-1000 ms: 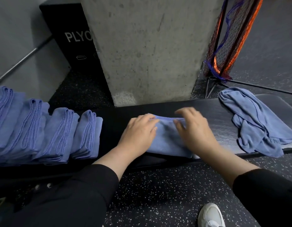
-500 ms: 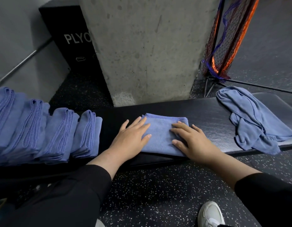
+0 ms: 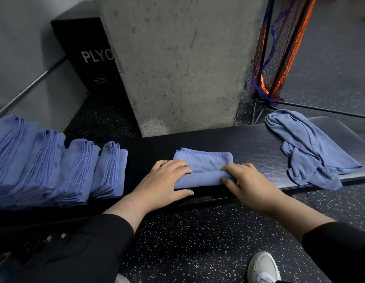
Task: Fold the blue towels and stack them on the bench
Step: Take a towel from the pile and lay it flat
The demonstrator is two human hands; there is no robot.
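Observation:
A partly folded blue towel [image 3: 204, 167] lies on the black bench [image 3: 253, 148] in front of me. My left hand [image 3: 164, 183] grips its near left edge, fingers on top and thumb under the fold. My right hand [image 3: 248, 185] pinches the near right edge, which is lifted and rolled toward the far side. A row of folded blue towels [image 3: 61, 166] leans in several bundles on the bench's left part. A crumpled blue towel [image 3: 308, 150] lies unfolded on the right part.
A concrete pillar [image 3: 181, 64] rises just behind the bench. A black plyo box [image 3: 85, 58] stands behind it on the left, an orange and black net [image 3: 279, 52] on the right. Speckled rubber floor and my white shoe [image 3: 263, 268] lie below.
My hands went from pressing flat on the towel to gripping its near edge, lifting and folding that edge away from me. The view also shifted slightly.

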